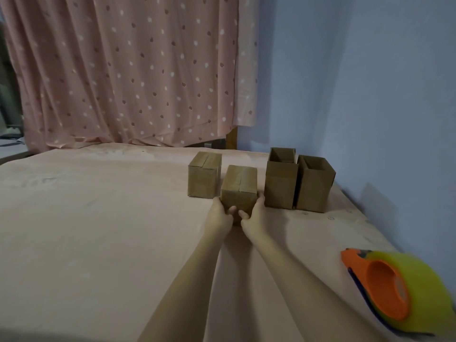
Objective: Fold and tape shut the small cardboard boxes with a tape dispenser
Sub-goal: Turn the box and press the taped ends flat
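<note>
On a wide bed spread with a pale pink sheet [98, 218], backed by a pink spotted curtain [123, 70] and a blue wall [370, 82], five small cardboard boxes grouped towards the far right. Nearer, at the right edge, an orange tape dispenser [385, 282] lying on its side with a yellowish roll of clear tape [424, 287], well apart from the boxes. Three open-topped boxes: one against the wall side [314, 186], one just beside it [280, 187], a third behind them [282, 154], close together or touching. Left of these, a closed box [203, 177] with its top flaps folded down. In front of it, the closed box in hand [238, 191], top seam running front to back, tape on it not clearly visible. Left hand [219, 213] gripping its left side, right hand [254, 214] gripping its right side, fingers wrapped round the sides and thumbs curled onto the near face, both arms stretched out. Probably placing or shifting this box in the row; best done with even pressure from both sides, keeping flaps flat and seam shut, setting it square without nudging the neighbours, then fetching the dispenser if the seam needs tape. No brand, label or writing legible on boxes or dispenser.
</note>
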A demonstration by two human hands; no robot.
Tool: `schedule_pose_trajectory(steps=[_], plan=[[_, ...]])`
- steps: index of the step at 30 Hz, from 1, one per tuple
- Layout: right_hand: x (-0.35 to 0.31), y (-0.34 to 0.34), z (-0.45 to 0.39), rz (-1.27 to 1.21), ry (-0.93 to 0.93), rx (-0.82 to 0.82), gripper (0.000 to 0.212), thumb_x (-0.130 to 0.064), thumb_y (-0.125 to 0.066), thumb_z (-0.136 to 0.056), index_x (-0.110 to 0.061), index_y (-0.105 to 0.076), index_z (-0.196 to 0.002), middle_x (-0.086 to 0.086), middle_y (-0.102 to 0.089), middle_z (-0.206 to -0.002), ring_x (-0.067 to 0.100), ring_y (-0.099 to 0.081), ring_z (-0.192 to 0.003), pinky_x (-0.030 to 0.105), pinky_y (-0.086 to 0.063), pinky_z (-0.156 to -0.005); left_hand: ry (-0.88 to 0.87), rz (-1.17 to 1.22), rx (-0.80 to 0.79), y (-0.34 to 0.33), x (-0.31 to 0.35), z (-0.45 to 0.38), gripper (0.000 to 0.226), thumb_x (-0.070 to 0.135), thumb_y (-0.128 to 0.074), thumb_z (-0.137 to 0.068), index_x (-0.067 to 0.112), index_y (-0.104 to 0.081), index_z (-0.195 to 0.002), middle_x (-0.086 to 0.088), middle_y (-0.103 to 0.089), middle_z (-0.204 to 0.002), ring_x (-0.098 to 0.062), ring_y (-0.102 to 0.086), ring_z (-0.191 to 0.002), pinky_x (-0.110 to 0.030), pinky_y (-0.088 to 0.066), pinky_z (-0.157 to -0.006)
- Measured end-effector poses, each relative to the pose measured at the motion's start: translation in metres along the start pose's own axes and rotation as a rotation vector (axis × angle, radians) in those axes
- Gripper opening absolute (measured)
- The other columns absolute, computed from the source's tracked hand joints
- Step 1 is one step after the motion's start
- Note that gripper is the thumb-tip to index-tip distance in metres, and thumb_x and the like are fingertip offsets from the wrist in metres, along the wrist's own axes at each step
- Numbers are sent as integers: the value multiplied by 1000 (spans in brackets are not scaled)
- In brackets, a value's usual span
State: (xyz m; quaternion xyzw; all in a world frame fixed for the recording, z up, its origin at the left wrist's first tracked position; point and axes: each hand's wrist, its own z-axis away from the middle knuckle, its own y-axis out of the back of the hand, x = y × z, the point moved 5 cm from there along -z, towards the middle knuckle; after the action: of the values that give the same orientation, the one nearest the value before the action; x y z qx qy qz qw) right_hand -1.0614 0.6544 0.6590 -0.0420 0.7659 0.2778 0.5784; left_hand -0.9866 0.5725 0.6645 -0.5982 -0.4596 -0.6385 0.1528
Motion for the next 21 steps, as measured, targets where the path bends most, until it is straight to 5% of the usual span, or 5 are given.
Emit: schedule_pose_trajectory(steps=[6,15,21], plan=[[1,-8,-48,68,0,27,68,-10,-60,-89,-18,-18,-142,7,-44,-138,26,-47,-125,41,-43,-102,32,-44,6,-9,0,-46,32,16,-52,-97,3,-42,-125,-8,-57,-112,-27,-54,-111,-28,-38,-80],[6,-16,-97,160,10,59,63,-14,-59,-91,-17,-22,-142,7,-42,-138,27,-49,-122,38,-46,-95,52,-39,39,-28,1,-89,27,7,-48,-96,3,-42,-121,9,-45,-81,-20,-52,-98,-32,-40,-83],[8,-21,-111,162,20,79,61,-13,-58,-91,-15,-24,-141,8,-43,-138,27,-49,-122,38,-45,-94,77,-10,43,-35,-2,-103,31,2,-47,-92,3,-41,-122,-3,-62,-111,-24,-55,-112,-33,-40,-87]])
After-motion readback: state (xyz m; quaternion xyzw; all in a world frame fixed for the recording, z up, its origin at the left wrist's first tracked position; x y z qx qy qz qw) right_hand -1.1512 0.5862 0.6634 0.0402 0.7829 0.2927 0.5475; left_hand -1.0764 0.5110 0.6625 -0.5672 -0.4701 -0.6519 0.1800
